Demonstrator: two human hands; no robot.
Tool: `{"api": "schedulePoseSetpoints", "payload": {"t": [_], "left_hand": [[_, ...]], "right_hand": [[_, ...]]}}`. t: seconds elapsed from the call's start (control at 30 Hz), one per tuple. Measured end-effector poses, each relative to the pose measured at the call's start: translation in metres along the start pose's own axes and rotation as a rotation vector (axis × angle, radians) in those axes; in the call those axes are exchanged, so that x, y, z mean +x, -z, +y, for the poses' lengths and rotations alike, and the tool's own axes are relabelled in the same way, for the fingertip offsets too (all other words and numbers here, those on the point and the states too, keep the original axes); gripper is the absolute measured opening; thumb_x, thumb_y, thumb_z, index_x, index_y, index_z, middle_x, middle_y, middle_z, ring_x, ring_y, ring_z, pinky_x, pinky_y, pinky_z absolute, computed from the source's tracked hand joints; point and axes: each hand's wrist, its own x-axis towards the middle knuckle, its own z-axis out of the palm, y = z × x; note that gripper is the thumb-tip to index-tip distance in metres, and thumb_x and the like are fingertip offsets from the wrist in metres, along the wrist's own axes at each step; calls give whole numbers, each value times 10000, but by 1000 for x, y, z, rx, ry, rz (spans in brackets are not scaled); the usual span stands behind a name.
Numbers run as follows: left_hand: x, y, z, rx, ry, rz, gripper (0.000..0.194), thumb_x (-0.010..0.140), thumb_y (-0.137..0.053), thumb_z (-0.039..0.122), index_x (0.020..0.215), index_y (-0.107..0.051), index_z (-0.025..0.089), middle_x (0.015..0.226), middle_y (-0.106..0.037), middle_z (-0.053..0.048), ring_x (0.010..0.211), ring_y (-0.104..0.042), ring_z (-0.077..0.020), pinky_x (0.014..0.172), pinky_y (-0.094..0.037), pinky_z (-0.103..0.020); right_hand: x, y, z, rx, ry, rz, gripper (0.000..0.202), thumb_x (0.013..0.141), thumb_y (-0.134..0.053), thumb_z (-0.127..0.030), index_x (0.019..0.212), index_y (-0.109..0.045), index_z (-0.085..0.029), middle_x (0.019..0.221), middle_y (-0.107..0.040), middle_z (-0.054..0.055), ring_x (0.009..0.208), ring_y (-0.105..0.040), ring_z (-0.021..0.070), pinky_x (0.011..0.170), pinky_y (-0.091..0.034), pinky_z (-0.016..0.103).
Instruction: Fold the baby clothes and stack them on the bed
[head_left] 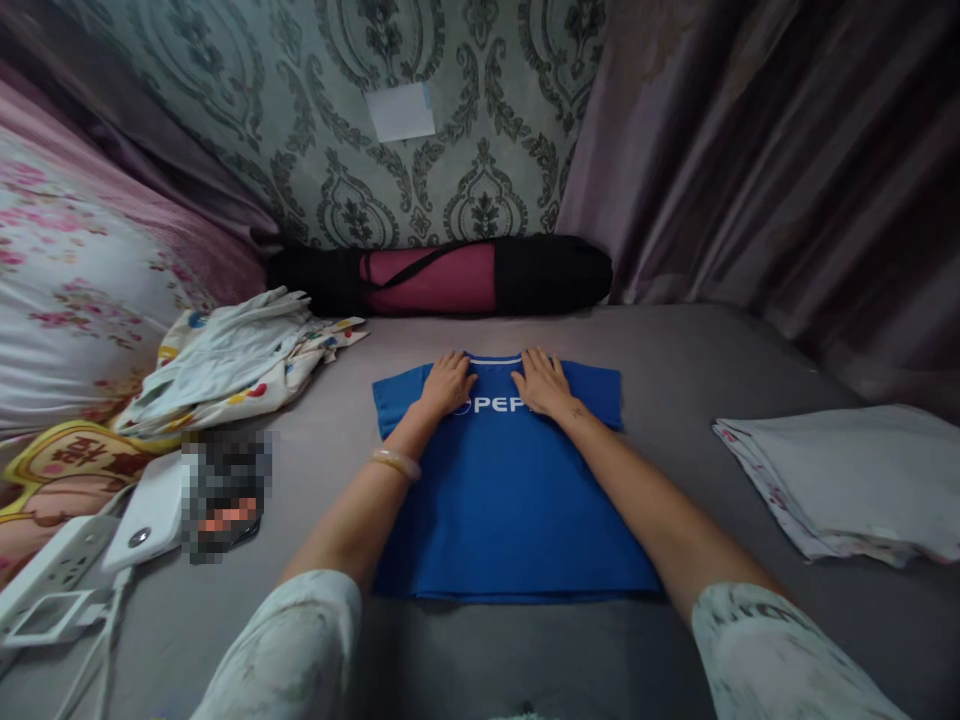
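A blue short-sleeved T-shirt (517,510) lies spread flat on the grey bed sheet (660,370), its collar away from me and its hem toward me. White lettering crosses its chest, partly covered by my hands. My left hand (450,382) rests flat on the shirt's left shoulder, beside the collar, fingers stretched forward. On the right shoulder lies my right hand (543,382), palm down with its fingers extended. Neither hand grips the cloth. A pale bangle (397,464) circles my left wrist.
Folded white cloth (855,470) lies at the right. To the left are rumpled clothes (225,350), a white power bank (150,510), a power strip (60,565) with cables, and a blurred-out item (225,495). A black and pink long bag (435,278) lies along the wall.
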Motion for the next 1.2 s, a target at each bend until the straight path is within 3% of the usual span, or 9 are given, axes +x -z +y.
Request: {"api": "schedulePoseSetpoints", "payload": {"t": [0.17,0.37,0.47,0.57,0.77,1.0,1.2], "left_hand": [[4,-19,8,-50,86,-72,648,986,-203,472,1498,-263,79,1578,-232,-137,1458,-188,-287,1180,-145,-459],[-11,-7,20,-24,110,-174,664,990,-202,463,1511,-207,52,1583,-167,-188,1466,-141,-311,1171,-150,-488],[-42,-3,33,-25,19,-227,676,988,-229,487,1511,-210,60,1584,-144,-205,1468,-115,-324,1167,-148,-504],[-85,-1,41,-42,-92,-244,664,988,-241,495,1519,-203,97,1590,-139,-185,1473,-100,-303,1170,-126,-521],[-170,4,41,-75,-206,-174,632,983,-254,517,1516,-248,178,1593,-174,-143,1473,-112,-289,1174,-136,-525],[-244,14,38,-211,-172,-120,584,979,-308,491,1500,-291,227,1578,-243,-117,1453,-223,-254,1171,-218,-492],[-296,28,29,-409,-14,40,539,929,-423,500,1409,-429,254,1483,-421,-99,1339,-437,-235,1100,-389,-391]], "right_hand": [[7,-14,-2,27,-48,-99,667,985,-177,-478,1512,-238,-73,1584,-203,133,1456,-153,253,1174,-94,465],[-9,-2,-3,54,-21,-166,657,988,-185,-477,1521,-220,-95,1596,-139,143,1466,-109,259,1172,-66,485],[-43,4,-8,69,77,-218,656,984,-220,-494,1525,-228,-122,1597,-129,150,1469,-87,285,1161,-62,536],[-90,6,-11,63,201,-192,625,989,-241,-486,1516,-274,-152,1592,-167,137,1467,-106,285,1165,-64,536],[-176,19,-14,72,323,-155,585,992,-301,-450,1502,-317,-165,1584,-195,126,1464,-134,273,1179,-107,506],[-253,37,-17,141,378,-153,520,997,-338,-393,1481,-368,-206,1567,-255,99,1453,-187,262,1175,-183,512],[-305,50,-8,238,333,-113,481,980,-403,-310,1455,-413,-235,1519,-378,70,1418,-298,232,1156,-283,476]]}}
